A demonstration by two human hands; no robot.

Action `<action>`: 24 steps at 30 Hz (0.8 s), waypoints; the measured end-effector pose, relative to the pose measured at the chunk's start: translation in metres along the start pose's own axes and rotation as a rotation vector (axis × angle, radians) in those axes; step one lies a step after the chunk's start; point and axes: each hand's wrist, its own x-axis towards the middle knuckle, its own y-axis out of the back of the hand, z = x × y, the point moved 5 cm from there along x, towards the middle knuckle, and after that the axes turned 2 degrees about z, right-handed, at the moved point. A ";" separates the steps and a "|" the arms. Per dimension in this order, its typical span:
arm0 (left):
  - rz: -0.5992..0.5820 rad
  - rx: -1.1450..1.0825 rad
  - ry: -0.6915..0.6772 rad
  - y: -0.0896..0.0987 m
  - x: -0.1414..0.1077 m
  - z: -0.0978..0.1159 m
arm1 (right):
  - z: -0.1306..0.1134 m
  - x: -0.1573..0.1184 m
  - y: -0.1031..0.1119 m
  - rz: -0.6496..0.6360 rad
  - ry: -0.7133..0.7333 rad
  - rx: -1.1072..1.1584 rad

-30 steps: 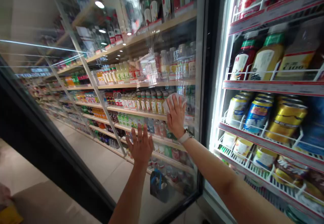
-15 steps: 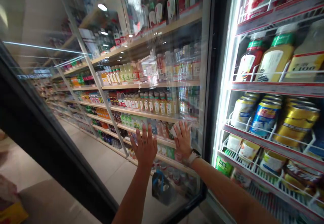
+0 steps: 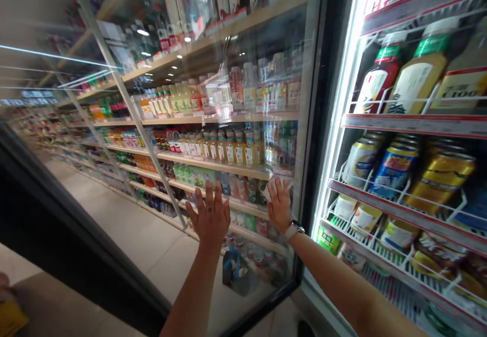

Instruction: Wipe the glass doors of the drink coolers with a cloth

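Observation:
The transparent glass door (image 3: 247, 215) of a lit drinks cooler stands open in front of me. My left hand (image 3: 210, 216) lies against the glass with fingers spread, holding nothing; a ring-like mark shows on one finger. To its right, my right hand (image 3: 279, 206) rests flat with fingers extended over a thin white cloth or tissue (image 3: 267, 191), which is between the hand and the glass. The cloth is mostly covered by the fingers. A watch (image 3: 294, 229) with a pale band is on my right wrist.
Cooler shelves (image 3: 411, 124) with bottles and cans are at the right. Through or in the glass, long wooden shelves (image 3: 224, 167) of drinks show. The door's dark frame (image 3: 317, 98) borders the cooler, and a dark bag-like object (image 3: 236, 273) appears low in the glass.
The view has shifted slightly. My right hand and the cloth are a little closer to the door's right edge, and my hands are farther apart.

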 end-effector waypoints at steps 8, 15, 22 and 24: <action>0.022 0.089 -0.046 0.006 0.000 0.006 | 0.006 -0.013 -0.002 0.014 -0.021 0.038; 0.049 0.068 -0.035 0.004 0.000 0.002 | 0.040 0.119 0.030 0.076 0.006 0.040; 0.000 -0.010 0.028 0.000 -0.002 -0.002 | 0.053 0.041 0.015 0.043 -0.035 0.004; -0.007 -0.017 0.032 0.001 -0.001 -0.001 | 0.050 -0.007 0.008 0.009 -0.069 -0.008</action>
